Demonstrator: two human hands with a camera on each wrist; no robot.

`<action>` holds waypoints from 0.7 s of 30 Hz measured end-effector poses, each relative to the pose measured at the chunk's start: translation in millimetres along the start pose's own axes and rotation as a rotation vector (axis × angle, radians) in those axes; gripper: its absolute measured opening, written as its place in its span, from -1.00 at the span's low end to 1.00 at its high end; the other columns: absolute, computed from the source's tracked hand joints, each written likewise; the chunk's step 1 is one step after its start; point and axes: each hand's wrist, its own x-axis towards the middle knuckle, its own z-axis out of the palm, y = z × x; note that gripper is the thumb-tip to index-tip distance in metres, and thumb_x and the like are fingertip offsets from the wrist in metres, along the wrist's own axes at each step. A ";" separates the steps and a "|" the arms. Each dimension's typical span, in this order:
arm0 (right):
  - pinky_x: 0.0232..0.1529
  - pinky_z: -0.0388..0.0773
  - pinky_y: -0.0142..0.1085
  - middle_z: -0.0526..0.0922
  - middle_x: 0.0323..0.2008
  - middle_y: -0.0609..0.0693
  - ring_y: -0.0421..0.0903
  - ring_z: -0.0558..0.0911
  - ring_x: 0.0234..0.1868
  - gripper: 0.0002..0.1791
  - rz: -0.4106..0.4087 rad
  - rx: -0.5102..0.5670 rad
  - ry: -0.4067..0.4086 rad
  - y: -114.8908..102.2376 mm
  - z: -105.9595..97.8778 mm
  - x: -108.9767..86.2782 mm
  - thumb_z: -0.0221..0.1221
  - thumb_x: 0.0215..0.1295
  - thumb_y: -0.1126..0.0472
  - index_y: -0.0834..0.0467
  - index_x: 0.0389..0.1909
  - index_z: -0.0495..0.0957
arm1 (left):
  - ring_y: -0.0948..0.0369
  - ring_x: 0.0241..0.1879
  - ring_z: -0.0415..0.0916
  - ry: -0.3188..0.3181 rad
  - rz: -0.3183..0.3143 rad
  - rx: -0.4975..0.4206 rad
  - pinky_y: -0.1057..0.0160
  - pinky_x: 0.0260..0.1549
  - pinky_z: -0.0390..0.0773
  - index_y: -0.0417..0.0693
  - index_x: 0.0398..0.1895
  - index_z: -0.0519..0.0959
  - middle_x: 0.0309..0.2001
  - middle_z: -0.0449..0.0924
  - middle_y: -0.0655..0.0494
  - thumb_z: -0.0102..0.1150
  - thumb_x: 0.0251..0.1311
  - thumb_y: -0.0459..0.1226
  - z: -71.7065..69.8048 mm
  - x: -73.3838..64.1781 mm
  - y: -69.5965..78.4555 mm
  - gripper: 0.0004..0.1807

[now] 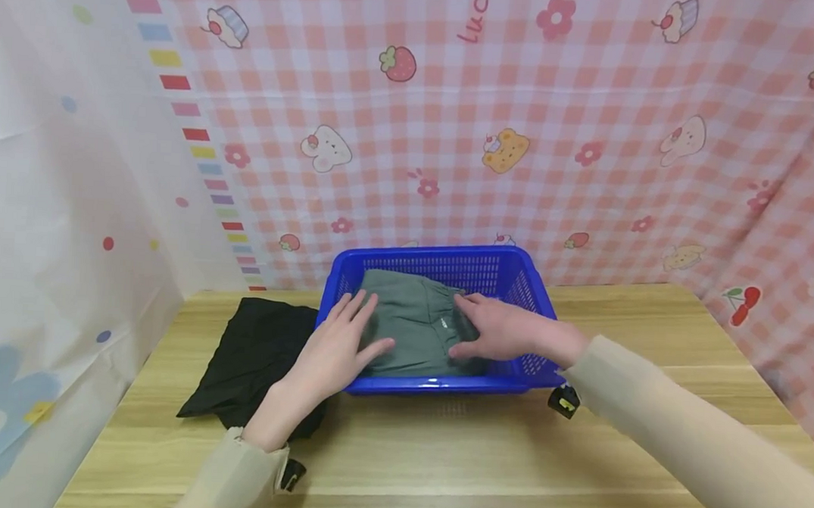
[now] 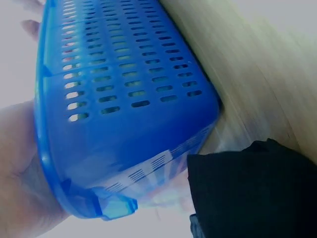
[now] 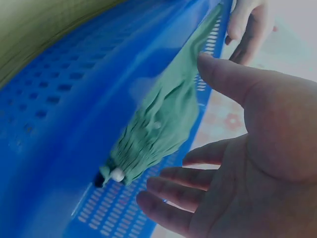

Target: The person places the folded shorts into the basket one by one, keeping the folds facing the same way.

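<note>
A blue basket [image 1: 515, 278] sits on the wooden table [image 1: 636, 317], at about 12 o'clock from the person, close to the pink checked backdrop [image 1: 591, 103]. Inside it lies a folded grey-green garment [image 1: 414, 322], filling most of the basket floor, its gathered waistband towards the far wall. The left hand [image 1: 338, 349] reaches in over the near rim from about 7 o'clock and lies flat on the left part of the cloth, fingers straight and spread. The right hand [image 1: 502, 330] comes in from 4 o'clock and rests on the right part of the garment, fingers extended and relaxed, thumb low towards the near edge; neither hand is pinching the fabric. In the right wrist view the palm [image 3: 267, 148] is plainly spread beside the green cloth. A black garment [image 1: 252, 357] lies in a heap on the table at 9 o'clock of the basket, touching its left side
</note>
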 end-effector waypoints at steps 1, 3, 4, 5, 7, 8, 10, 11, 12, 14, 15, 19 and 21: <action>0.64 0.23 0.18 0.11 0.65 0.36 0.34 0.23 0.64 0.05 0.001 0.006 0.008 -1.7 1.2 -1.7 0.22 0.48 -0.21 0.35 0.66 -0.02 | -0.25 0.67 0.03 0.014 -0.002 -0.012 -0.23 0.62 0.19 -0.16 0.65 0.19 0.65 0.15 -0.26 0.14 0.46 0.18 -0.8 -2.1 -0.5 -0.10; 0.64 0.21 0.19 0.10 0.66 0.33 0.33 0.19 0.66 0.04 0.001 0.022 0.027 -5.2 4.3 -5.2 0.21 0.49 -0.21 0.32 0.67 -0.02 | -0.24 0.68 0.03 0.046 -0.004 -0.033 -0.24 0.61 0.20 -0.15 0.65 0.19 0.65 0.16 -0.24 0.16 0.46 0.17 -1.1 -6.4 -2.1 -0.11; 0.64 0.21 0.19 0.09 0.67 0.32 0.33 0.18 0.66 0.03 -0.001 0.028 0.038 -6.8 6.2 -6.8 0.20 0.49 -0.21 0.31 0.67 -0.01 | -0.23 0.68 0.03 0.061 -0.005 -0.040 -0.24 0.61 0.21 -0.15 0.65 0.20 0.65 0.16 -0.24 0.16 0.46 0.16 -1.1 -8.8 -2.8 -0.11; 0.63 0.22 0.20 0.09 0.67 0.32 0.34 0.19 0.66 0.02 -0.008 0.028 0.052 -8.5 8.3 -8.8 0.20 0.49 -0.21 0.31 0.67 0.01 | -0.23 0.67 0.04 0.076 -0.005 -0.050 -0.25 0.60 0.22 -0.15 0.64 0.20 0.65 0.16 -0.24 0.18 0.46 0.15 -0.8 -11.3 -3.6 -0.12; 0.63 0.22 0.21 0.08 0.68 0.29 0.32 0.16 0.67 0.00 -0.008 0.045 0.074 -12.4 12.8 -12.8 0.21 0.49 -0.21 0.28 0.67 0.02 | -0.23 0.67 0.06 0.109 -0.005 -0.063 -0.26 0.59 0.24 -0.16 0.63 0.22 0.64 0.19 -0.23 0.19 0.45 0.13 0.3 -16.8 -5.0 -0.13; 0.63 0.23 0.22 0.09 0.68 0.29 0.32 0.16 0.67 -0.01 -0.012 0.052 0.087 -14.3 15.5 -14.5 0.21 0.49 -0.20 0.28 0.67 0.03 | -0.23 0.66 0.08 0.123 -0.005 -0.068 -0.27 0.58 0.25 -0.16 0.63 0.24 0.64 0.20 -0.23 0.20 0.45 0.13 1.2 -19.7 -5.7 -0.14; 0.61 0.24 0.23 0.09 0.68 0.27 0.32 0.16 0.67 -0.02 -0.017 0.066 0.116 -18.0 21.1 -17.9 0.21 0.49 -0.20 0.26 0.66 0.06 | -0.24 0.65 0.11 0.156 -0.001 -0.077 -0.28 0.57 0.26 -0.16 0.62 0.26 0.62 0.23 -0.24 0.22 0.45 0.11 2.7 -25.4 -6.5 -0.15; 0.61 0.24 0.23 0.08 0.68 0.26 0.31 0.15 0.68 -0.02 -0.020 0.078 0.129 -20.2 24.1 -19.6 0.21 0.49 -0.20 0.25 0.67 0.06 | -0.24 0.64 0.12 0.170 -0.003 -0.081 -0.28 0.57 0.26 -0.16 0.61 0.27 0.62 0.24 -0.23 0.22 0.44 0.11 3.5 -28.2 -7.1 -0.16; 0.62 0.24 0.22 0.08 0.69 0.24 0.29 0.13 0.69 -0.03 -0.020 0.094 0.143 -22.2 27.5 -20.8 0.21 0.49 -0.21 0.23 0.67 0.06 | -0.24 0.64 0.13 0.183 -0.005 -0.085 -0.29 0.57 0.26 -0.16 0.61 0.28 0.62 0.25 -0.23 0.22 0.44 0.11 4.5 -31.1 -7.9 -0.16; 0.62 0.24 0.23 0.06 0.70 0.21 0.28 0.12 0.70 -0.03 -0.027 0.127 0.170 -26.1 34.1 -23.4 0.20 0.49 -0.21 0.21 0.67 0.06 | -0.23 0.64 0.13 0.200 -0.014 -0.104 -0.29 0.57 0.25 -0.14 0.61 0.29 0.62 0.25 -0.21 0.23 0.44 0.10 6.5 -36.4 -9.6 -0.17; 0.62 0.24 0.23 0.06 0.70 0.20 0.27 0.11 0.70 -0.04 -0.031 0.145 0.188 -28.3 37.2 -24.7 0.20 0.49 -0.21 0.20 0.67 0.06 | -0.23 0.65 0.13 0.208 -0.019 -0.116 -0.30 0.57 0.25 -0.14 0.61 0.29 0.62 0.24 -0.20 0.23 0.44 0.10 7.5 -39.0 -10.4 -0.17; 0.60 0.25 0.25 0.06 0.70 0.19 0.27 0.11 0.70 -0.05 -0.044 0.211 0.268 -37.0 49.2 -27.7 0.21 0.50 -0.21 0.17 0.68 0.07 | -0.20 0.67 0.09 0.228 -0.041 -0.160 -0.32 0.57 0.23 -0.12 0.62 0.27 0.66 0.18 -0.16 0.24 0.44 0.08 11.7 -47.5 -13.0 -0.17; 0.59 0.25 0.27 0.07 0.70 0.19 0.28 0.13 0.69 -0.05 -0.044 0.226 0.316 -41.4 55.1 -27.5 0.22 0.49 -0.20 0.17 0.68 0.07 | -0.20 0.67 0.07 0.241 -0.034 -0.166 -0.33 0.56 0.23 -0.12 0.62 0.26 0.67 0.16 -0.15 0.25 0.44 0.06 13.3 -50.6 -13.5 -0.17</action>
